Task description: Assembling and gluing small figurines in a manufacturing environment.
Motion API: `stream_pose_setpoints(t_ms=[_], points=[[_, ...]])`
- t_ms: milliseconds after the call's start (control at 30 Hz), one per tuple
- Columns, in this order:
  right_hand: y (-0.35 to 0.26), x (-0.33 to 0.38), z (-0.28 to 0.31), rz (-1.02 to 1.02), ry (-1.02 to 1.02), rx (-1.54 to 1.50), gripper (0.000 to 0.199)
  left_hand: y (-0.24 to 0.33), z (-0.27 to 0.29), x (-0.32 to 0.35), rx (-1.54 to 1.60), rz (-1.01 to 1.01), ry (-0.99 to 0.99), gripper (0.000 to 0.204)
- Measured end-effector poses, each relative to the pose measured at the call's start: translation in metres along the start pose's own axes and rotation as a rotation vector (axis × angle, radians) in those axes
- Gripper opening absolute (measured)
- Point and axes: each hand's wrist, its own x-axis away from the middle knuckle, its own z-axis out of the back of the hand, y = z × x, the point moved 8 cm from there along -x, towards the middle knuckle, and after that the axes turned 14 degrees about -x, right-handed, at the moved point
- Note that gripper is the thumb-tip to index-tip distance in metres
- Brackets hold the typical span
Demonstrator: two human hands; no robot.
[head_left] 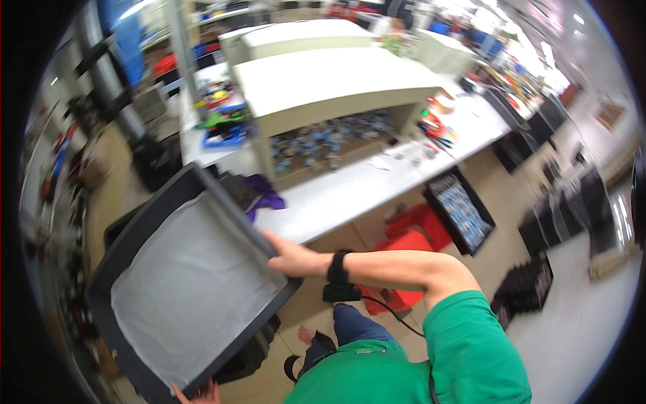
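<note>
A large dark grey tray [101,283] lined with a pale white sheet [195,289] is held tilted at my left side. My right hand [296,257] grips its right rim, the thumb near the inner side and the other fingers largely hidden. At the lower edge of the picture, my left hand [202,394] is closed on the tray's near rim; only its fingers show. Nothing but the sheet is visible inside the tray. A black band [338,269] with a small device and cable circles my right wrist.
Beyond the tray, a white table [330,209] carries a cream box-shaped housing [336,77] with many small blue-and-white pieces inside. Purple cloth [269,194] lies by the tray. A red plastic stool [407,246] and a black crate of blue pieces [461,210] stand right of me.
</note>
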Motion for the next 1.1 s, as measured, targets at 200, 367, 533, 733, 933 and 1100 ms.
stream_pose_setpoints(t_ms=[200, 367, 533, 733, 933, 1100], points=[[-0.030, 0.090, -0.013, -0.039, 0.098, -0.231, 0.075, 0.000, 0.018, -0.008, -0.037, 0.102, -0.051, 0.045], [0.002, 0.162, 0.005, -0.084, 0.217, -0.284, 0.078, -0.021, 0.014, 0.019, -0.214, 0.155, 0.049, 0.058], [0.001, 0.257, 0.049, 0.060, 0.397, -0.229, 0.078, -0.062, -0.032, 0.049, -0.229, 0.133, -0.056, 0.051], [0.013, 0.413, 0.105, 0.083, 0.559, -0.330, 0.076, -0.129, -0.091, 0.098, -0.445, 0.103, -0.024, 0.042], [0.032, 0.581, 0.155, 0.051, 0.865, -0.337, 0.071, -0.224, -0.157, 0.123, -0.660, 0.246, -0.136, 0.046], [0.073, 0.721, 0.173, -0.066, 1.242, -0.532, 0.072, -0.334, -0.256, 0.165, -0.850, 0.417, -0.384, 0.031]])
